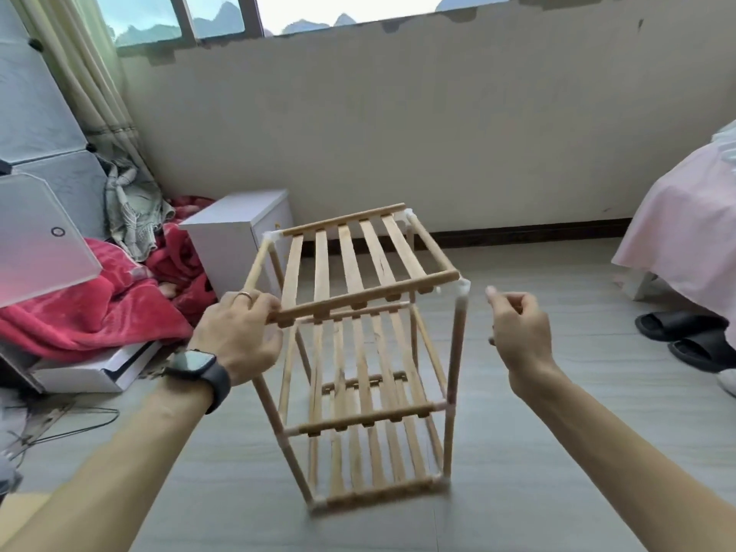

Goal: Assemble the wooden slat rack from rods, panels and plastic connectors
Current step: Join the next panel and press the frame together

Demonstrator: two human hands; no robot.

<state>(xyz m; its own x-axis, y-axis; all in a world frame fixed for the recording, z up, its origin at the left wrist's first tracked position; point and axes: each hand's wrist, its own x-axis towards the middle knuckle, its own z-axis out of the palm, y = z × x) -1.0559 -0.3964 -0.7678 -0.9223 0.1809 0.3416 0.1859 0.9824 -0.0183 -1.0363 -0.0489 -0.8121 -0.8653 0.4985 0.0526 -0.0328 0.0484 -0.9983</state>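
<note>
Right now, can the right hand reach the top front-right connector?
Probably yes. The right hand hovers just right of the connector at about its height, with only open air between them. The left hand grips the rack at the opposite front corner, out of the way.

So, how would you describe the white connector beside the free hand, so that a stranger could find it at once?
Start at the wooden rack standing mid-floor and look at its top shelf. Follow the front rail, which the left hand grips, to its other end near the right hand. The connector there, unlike the back-corner ones, tops the front right post.
</note>
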